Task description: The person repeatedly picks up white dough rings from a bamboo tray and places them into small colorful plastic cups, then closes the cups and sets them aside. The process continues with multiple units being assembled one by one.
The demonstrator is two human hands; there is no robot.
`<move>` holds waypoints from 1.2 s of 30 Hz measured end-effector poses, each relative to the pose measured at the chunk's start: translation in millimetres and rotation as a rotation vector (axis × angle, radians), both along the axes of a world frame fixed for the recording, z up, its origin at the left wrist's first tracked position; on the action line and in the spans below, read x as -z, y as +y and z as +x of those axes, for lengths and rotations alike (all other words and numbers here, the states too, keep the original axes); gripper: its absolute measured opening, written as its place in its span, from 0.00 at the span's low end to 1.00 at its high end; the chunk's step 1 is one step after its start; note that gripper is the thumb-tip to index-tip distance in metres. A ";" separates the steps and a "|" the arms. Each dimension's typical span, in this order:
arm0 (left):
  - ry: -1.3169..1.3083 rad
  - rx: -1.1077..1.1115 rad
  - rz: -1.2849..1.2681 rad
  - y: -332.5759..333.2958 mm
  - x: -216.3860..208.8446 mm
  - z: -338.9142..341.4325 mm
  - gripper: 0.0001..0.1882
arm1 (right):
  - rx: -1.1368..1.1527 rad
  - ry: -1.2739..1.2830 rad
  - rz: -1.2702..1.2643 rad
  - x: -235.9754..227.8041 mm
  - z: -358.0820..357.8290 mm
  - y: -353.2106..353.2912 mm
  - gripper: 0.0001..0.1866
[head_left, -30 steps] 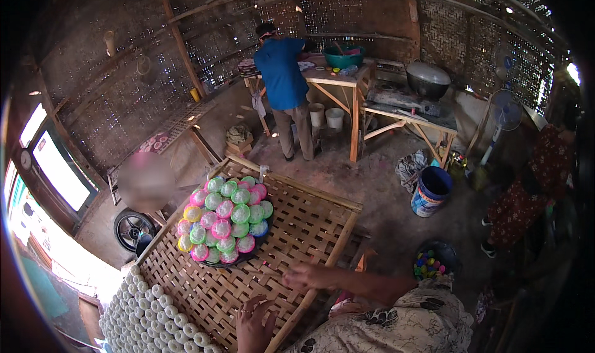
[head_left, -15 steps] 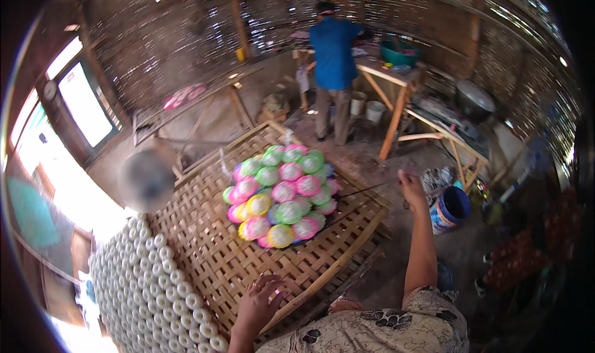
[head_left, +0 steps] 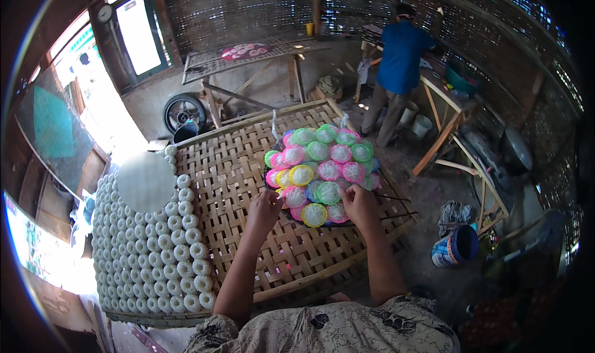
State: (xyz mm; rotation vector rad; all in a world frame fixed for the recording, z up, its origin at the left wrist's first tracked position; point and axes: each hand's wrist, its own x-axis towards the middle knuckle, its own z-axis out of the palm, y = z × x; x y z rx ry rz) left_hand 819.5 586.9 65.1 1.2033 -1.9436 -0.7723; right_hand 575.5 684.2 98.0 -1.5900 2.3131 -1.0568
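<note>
On a woven bamboo rack [head_left: 229, 161] sits a pile of small round plastic mesh dishes [head_left: 330, 170] in pink, green, yellow and blue, each with a white, stringy-looking filling. My left hand [head_left: 264, 209] is at the pile's near left edge, its fingers pinched together. On the near right side, my right hand [head_left: 359, 205] is closed beside a green dish [head_left: 328, 192], thumb and fingertips together. What either hand holds is too small to make out. A dark tray under the pile shows only at its edges.
Rows of white rings [head_left: 149, 260] cover the rack's left part; a grey round patch hides some. A person in a blue shirt [head_left: 400, 58] works at a wooden table [head_left: 446, 92] at the back right. A blue bucket [head_left: 455, 246] lies tipped on the floor at right.
The view has swung left, so the pile sits further right. My right hand has come in from the far right to the pile. My left hand has moved forward to its edge and closed.
</note>
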 end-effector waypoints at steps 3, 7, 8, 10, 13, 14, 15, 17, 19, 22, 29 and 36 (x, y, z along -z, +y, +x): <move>-0.105 -0.031 -0.017 -8.5 -2.1 -3.0 0.17 | -0.008 -0.027 0.035 -0.3 2.8 -6.1 0.17; -0.088 -0.031 0.027 -6.0 -2.8 -6.5 0.21 | -0.034 -0.079 0.055 -3.1 2.3 -7.1 0.16; -0.108 -0.038 0.041 -9.4 0.0 -6.7 0.21 | -0.039 -0.074 0.047 3.3 -1.3 -10.3 0.14; -0.147 -0.036 0.081 -10.6 -6.6 -7.7 0.20 | -0.056 -0.100 0.072 2.9 -4.2 -12.1 0.13; -0.060 0.022 0.031 -4.5 -10.7 -5.9 0.19 | -0.063 -0.104 0.073 1.0 -2.7 -14.8 0.12; -0.080 0.058 0.060 -3.5 -13.9 -5.2 0.18 | -0.059 -0.101 0.067 -0.6 -2.3 -15.5 0.12; -0.032 0.070 0.139 -1.0 -19.8 -3.2 0.17 | -0.054 -0.099 0.064 -1.9 -2.2 -15.1 0.12; 0.070 0.093 0.292 2.0 -25.8 3.6 0.16 | -0.107 -0.252 0.052 -8.1 -3.1 -13.3 0.10; 0.210 0.132 0.415 2.3 -17.9 27.3 0.14 | -0.167 -0.604 0.099 -17.7 0.4 -11.6 0.08; 0.418 0.124 0.446 22.7 -8.0 74.8 0.14 | -0.341 -0.936 0.094 -27.2 19.8 -3.2 0.08; -0.318 -0.224 -0.006 95.2 -40.5 140.9 0.16 | -0.605 -0.767 0.014 21.0 125.6 -0.2 0.15; -0.464 -0.197 -0.068 116.6 -24.6 150.3 0.20 | -0.907 0.114 -0.093 23.1 162.1 8.6 0.21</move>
